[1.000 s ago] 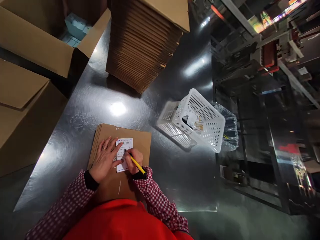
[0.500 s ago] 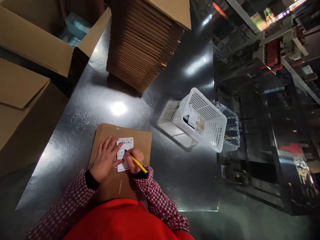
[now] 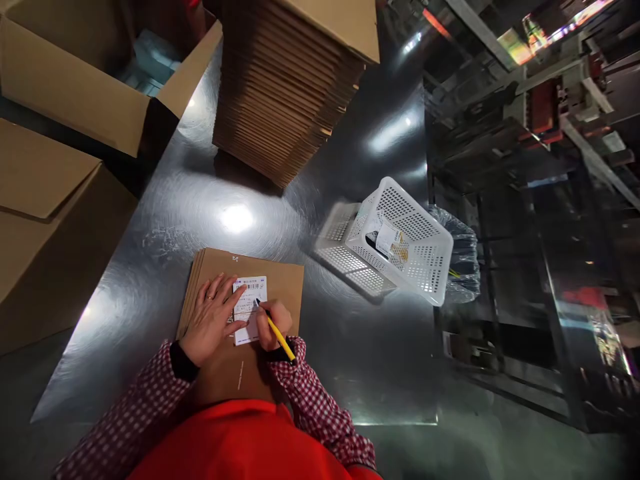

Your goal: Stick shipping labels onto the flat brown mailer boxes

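Note:
A white shipping label (image 3: 250, 305) with a barcode and printed lines lies on a small stack of flat brown cardboard (image 3: 285, 283) in front of me. My left hand (image 3: 213, 317) rests flat with fingers spread, its fingertips on the label's left side. A yellow marker pen (image 3: 281, 338) with a dark tip is pinched in my right hand (image 3: 273, 325). The pen's tip points at the upper right part of the label; whether it touches the paper I cannot tell.
The metal table (image 3: 370, 360) carries a tall stack of folded cardboard (image 3: 285, 93) at the back and a white perforated basket (image 3: 410, 247) holding a label and small items. Clear plastic wrap (image 3: 460, 253) sits behind the basket. Open cartons (image 3: 65, 80) stand at left, with part of a person behind.
My right hand and the pen have shifted slightly right, and the pen's tip has moved off the label's middle toward its right side. My left hand has stayed in place.

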`<action>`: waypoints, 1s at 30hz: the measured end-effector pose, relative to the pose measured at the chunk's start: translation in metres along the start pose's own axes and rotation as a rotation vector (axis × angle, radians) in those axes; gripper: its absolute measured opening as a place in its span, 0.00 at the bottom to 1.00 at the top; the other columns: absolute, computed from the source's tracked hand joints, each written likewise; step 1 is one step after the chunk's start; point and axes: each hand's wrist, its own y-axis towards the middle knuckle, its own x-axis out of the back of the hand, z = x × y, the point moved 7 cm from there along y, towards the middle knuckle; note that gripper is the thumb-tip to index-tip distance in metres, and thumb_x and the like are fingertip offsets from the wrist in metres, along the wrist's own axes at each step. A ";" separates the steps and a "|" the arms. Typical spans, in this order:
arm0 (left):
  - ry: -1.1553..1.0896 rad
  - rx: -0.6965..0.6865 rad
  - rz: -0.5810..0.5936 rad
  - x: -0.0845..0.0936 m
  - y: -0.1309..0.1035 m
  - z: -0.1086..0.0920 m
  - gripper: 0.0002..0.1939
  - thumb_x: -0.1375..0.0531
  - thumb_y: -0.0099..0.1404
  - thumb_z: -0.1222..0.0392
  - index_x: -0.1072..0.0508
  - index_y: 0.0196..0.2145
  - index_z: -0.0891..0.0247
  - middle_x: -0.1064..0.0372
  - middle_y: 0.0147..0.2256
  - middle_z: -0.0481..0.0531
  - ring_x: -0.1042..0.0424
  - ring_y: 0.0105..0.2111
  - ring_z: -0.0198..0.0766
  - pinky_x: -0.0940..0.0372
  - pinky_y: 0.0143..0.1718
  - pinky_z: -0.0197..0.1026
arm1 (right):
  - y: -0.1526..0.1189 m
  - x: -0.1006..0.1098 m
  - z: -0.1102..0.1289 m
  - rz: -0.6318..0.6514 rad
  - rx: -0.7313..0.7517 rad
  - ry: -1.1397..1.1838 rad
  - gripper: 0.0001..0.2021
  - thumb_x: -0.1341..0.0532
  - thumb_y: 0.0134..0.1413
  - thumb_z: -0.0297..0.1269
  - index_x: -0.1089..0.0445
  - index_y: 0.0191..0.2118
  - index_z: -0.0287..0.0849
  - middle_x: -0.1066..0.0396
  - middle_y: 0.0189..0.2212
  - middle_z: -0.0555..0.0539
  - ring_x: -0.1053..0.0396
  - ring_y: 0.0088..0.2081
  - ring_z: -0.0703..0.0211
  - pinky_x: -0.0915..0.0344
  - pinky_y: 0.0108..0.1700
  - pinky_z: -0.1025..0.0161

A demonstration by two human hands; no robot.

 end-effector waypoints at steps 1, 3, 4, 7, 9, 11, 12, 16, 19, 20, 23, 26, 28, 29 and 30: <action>-0.001 0.000 0.000 0.000 0.000 0.000 0.31 0.38 0.60 0.54 0.39 0.59 0.57 0.45 0.62 0.56 0.52 0.63 0.56 0.53 0.60 0.60 | 0.000 -0.001 0.001 0.009 0.019 -0.002 0.10 0.47 0.56 0.35 0.31 0.29 0.43 0.31 0.24 0.46 0.34 0.27 0.59 0.38 0.31 0.62; 0.000 -0.003 -0.009 0.001 0.000 0.000 0.31 0.38 0.59 0.54 0.39 0.59 0.57 0.45 0.62 0.56 0.52 0.63 0.56 0.52 0.60 0.60 | 0.002 -0.003 0.003 0.050 0.059 0.002 0.10 0.47 0.56 0.35 0.31 0.28 0.43 0.32 0.24 0.47 0.34 0.26 0.60 0.39 0.30 0.63; 0.000 -0.006 -0.015 0.002 0.000 -0.001 0.31 0.38 0.59 0.54 0.39 0.59 0.57 0.45 0.62 0.57 0.51 0.63 0.56 0.52 0.60 0.60 | 0.003 -0.005 0.004 0.064 0.074 0.001 0.10 0.47 0.56 0.35 0.31 0.28 0.43 0.32 0.23 0.47 0.35 0.25 0.60 0.39 0.29 0.63; -0.002 -0.019 -0.030 0.003 0.000 -0.001 0.30 0.39 0.60 0.55 0.39 0.59 0.57 0.44 0.61 0.58 0.51 0.63 0.56 0.51 0.60 0.60 | 0.006 -0.005 0.005 0.049 0.111 -0.027 0.10 0.47 0.56 0.34 0.32 0.28 0.42 0.32 0.22 0.48 0.35 0.25 0.62 0.40 0.28 0.64; 0.006 -0.026 -0.028 0.003 0.000 -0.002 0.30 0.39 0.60 0.55 0.39 0.59 0.58 0.44 0.61 0.58 0.51 0.63 0.56 0.51 0.60 0.60 | 0.007 -0.004 0.007 0.020 0.135 -0.033 0.10 0.48 0.57 0.33 0.33 0.28 0.41 0.33 0.22 0.48 0.35 0.24 0.63 0.40 0.28 0.65; 0.017 -0.027 -0.023 0.003 0.000 -0.002 0.31 0.38 0.59 0.54 0.39 0.59 0.59 0.44 0.61 0.58 0.51 0.63 0.56 0.51 0.60 0.60 | 0.008 -0.003 0.009 0.006 0.144 -0.025 0.10 0.48 0.57 0.32 0.33 0.28 0.40 0.33 0.22 0.48 0.36 0.24 0.63 0.41 0.27 0.65; 0.023 -0.024 -0.021 0.003 0.000 -0.002 0.32 0.38 0.59 0.54 0.39 0.59 0.59 0.44 0.61 0.58 0.51 0.63 0.56 0.51 0.60 0.60 | 0.008 -0.002 0.009 0.006 0.141 -0.025 0.10 0.48 0.57 0.32 0.33 0.28 0.40 0.33 0.22 0.48 0.36 0.24 0.63 0.41 0.27 0.65; 0.032 -0.020 -0.020 0.002 0.000 -0.002 0.32 0.37 0.59 0.55 0.39 0.59 0.59 0.45 0.62 0.57 0.52 0.63 0.56 0.52 0.60 0.59 | 0.010 -0.001 0.012 0.020 0.145 -0.032 0.10 0.48 0.57 0.33 0.33 0.27 0.40 0.33 0.22 0.48 0.35 0.24 0.63 0.40 0.27 0.65; 0.031 -0.019 -0.017 0.002 0.000 -0.002 0.32 0.37 0.59 0.55 0.39 0.59 0.59 0.45 0.62 0.57 0.52 0.63 0.56 0.52 0.60 0.59 | 0.010 -0.001 0.014 0.019 0.180 -0.027 0.10 0.48 0.56 0.32 0.34 0.27 0.41 0.32 0.22 0.48 0.35 0.24 0.63 0.41 0.27 0.65; 0.033 -0.017 -0.014 0.002 0.000 -0.002 0.32 0.37 0.58 0.55 0.39 0.60 0.59 0.45 0.61 0.57 0.52 0.63 0.56 0.52 0.60 0.59 | 0.010 -0.001 0.014 0.014 0.189 -0.029 0.10 0.48 0.56 0.32 0.34 0.27 0.41 0.33 0.22 0.48 0.35 0.24 0.63 0.41 0.27 0.65; 0.040 -0.021 -0.007 0.002 0.000 -0.002 0.33 0.37 0.58 0.54 0.39 0.60 0.59 0.45 0.61 0.57 0.52 0.62 0.56 0.52 0.60 0.59 | 0.009 -0.002 0.013 0.013 0.190 -0.036 0.10 0.48 0.56 0.31 0.34 0.27 0.41 0.33 0.21 0.49 0.35 0.24 0.63 0.41 0.27 0.65; 0.051 -0.023 -0.005 0.003 0.000 -0.003 0.33 0.37 0.58 0.56 0.39 0.60 0.60 0.45 0.61 0.57 0.52 0.62 0.56 0.52 0.60 0.59 | 0.008 -0.003 0.011 0.028 0.174 -0.030 0.09 0.47 0.55 0.32 0.33 0.27 0.41 0.33 0.22 0.48 0.35 0.25 0.63 0.41 0.28 0.66; 0.053 -0.019 -0.007 0.004 0.000 -0.003 0.32 0.37 0.58 0.56 0.39 0.59 0.60 0.44 0.61 0.57 0.51 0.62 0.56 0.52 0.60 0.59 | 0.008 -0.002 0.012 0.018 0.182 -0.032 0.10 0.48 0.56 0.32 0.33 0.27 0.41 0.33 0.22 0.48 0.35 0.24 0.63 0.41 0.27 0.65; 0.051 -0.016 -0.009 0.004 0.000 -0.004 0.32 0.36 0.58 0.56 0.39 0.59 0.59 0.44 0.61 0.57 0.51 0.62 0.56 0.51 0.60 0.59 | 0.008 -0.001 0.013 0.013 0.188 -0.034 0.10 0.48 0.56 0.32 0.34 0.26 0.41 0.33 0.21 0.48 0.36 0.24 0.63 0.41 0.27 0.65; 0.049 -0.015 -0.011 0.005 0.001 -0.004 0.32 0.36 0.58 0.55 0.39 0.59 0.59 0.44 0.61 0.57 0.51 0.62 0.56 0.51 0.59 0.59 | 0.008 -0.001 0.013 0.015 0.192 -0.032 0.10 0.48 0.56 0.32 0.34 0.26 0.41 0.33 0.21 0.48 0.36 0.24 0.63 0.42 0.27 0.65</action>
